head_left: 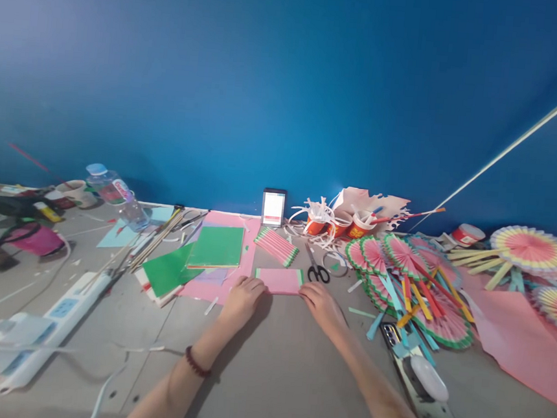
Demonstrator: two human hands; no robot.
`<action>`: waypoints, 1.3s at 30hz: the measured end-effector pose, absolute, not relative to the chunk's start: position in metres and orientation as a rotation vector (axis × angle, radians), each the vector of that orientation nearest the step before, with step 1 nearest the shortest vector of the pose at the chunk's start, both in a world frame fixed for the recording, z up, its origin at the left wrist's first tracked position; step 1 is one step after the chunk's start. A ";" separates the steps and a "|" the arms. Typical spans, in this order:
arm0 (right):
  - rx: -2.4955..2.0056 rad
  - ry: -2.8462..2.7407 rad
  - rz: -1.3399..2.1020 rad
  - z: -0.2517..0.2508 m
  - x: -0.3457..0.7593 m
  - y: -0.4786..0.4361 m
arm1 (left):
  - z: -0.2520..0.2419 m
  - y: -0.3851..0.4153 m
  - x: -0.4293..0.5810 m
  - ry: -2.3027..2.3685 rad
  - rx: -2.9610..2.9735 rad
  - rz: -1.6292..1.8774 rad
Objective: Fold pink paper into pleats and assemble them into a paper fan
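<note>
A pink paper rectangle (pixel 279 280) with green short edges lies on the grey table (pixel 264 377). My left hand (pixel 244 296) holds its near left corner, fingers closed together there. At the near right corner my right hand (pixel 317 303) grips the same paper; the fingertips are small in view. Just beyond it lies a pleated pink paper piece (pixel 276 246) with green ends. Black-handled scissors (pixel 318 272) rest close by on the right. Left of the paper are green sheets (pixel 216 247) on a larger pink sheet (pixel 252 233).
Pink and green paper fans (pixel 422 293) crowd the right side, near a phone (pixel 432 404) and a white mouse (pixel 429 377). Red cups (pixel 361 226) with paper scraps stand by the blue wall (pixel 288 93). A power strip (pixel 62 310), thin sticks (pixel 156 240) and a tilted bottle (pixel 117 191) occupy the left.
</note>
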State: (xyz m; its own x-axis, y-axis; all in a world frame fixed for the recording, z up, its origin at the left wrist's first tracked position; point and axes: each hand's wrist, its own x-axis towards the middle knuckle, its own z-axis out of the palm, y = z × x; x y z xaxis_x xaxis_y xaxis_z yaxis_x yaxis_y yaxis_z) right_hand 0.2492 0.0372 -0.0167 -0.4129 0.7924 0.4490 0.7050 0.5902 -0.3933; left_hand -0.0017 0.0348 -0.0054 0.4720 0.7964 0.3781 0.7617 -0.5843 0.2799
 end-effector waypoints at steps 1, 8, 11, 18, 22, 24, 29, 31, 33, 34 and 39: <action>-1.181 -2.217 0.169 -0.016 0.249 0.037 | -0.005 0.035 -0.003 1.401 2.636 0.724; -1.234 -2.266 0.085 -0.017 0.248 0.032 | 0.002 0.031 -0.006 1.408 2.662 0.621; -1.272 -2.262 0.065 -0.020 0.249 0.031 | 0.005 0.030 -0.006 1.439 2.664 0.584; -1.297 -2.278 -0.011 -0.024 0.248 0.028 | 0.001 0.034 -0.010 1.466 2.603 0.667; -1.318 -2.306 -0.126 -0.020 0.245 0.024 | -0.002 0.036 -0.011 1.454 2.565 0.670; -1.329 -2.316 -0.157 -0.018 0.243 0.023 | -0.002 0.035 -0.012 1.462 2.560 0.634; -1.358 -2.340 -0.172 -0.015 0.241 0.021 | 0.006 0.029 -0.010 1.482 2.564 0.501; -1.380 -2.355 -0.186 -0.015 0.240 0.019 | 0.011 0.026 -0.008 1.504 2.576 0.444; -1.407 -2.375 -0.201 -0.015 0.239 0.017 | 0.016 0.023 -0.003 1.546 2.625 0.321; -1.421 -2.386 -0.210 -0.014 0.238 0.016 | 0.018 0.021 0.000 1.571 2.662 0.233; -1.494 -2.432 -0.290 -0.015 0.232 0.010 | 0.019 0.006 0.019 1.710 2.764 0.014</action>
State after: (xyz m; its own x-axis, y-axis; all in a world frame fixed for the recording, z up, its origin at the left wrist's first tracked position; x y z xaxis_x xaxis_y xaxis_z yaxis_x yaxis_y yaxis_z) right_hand 0.2315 0.0096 -0.0149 -0.4309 0.8392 0.3318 0.8937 0.4477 0.0283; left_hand 0.0192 0.0063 0.0192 0.4479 0.8918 0.0641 0.8927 -0.4421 -0.0875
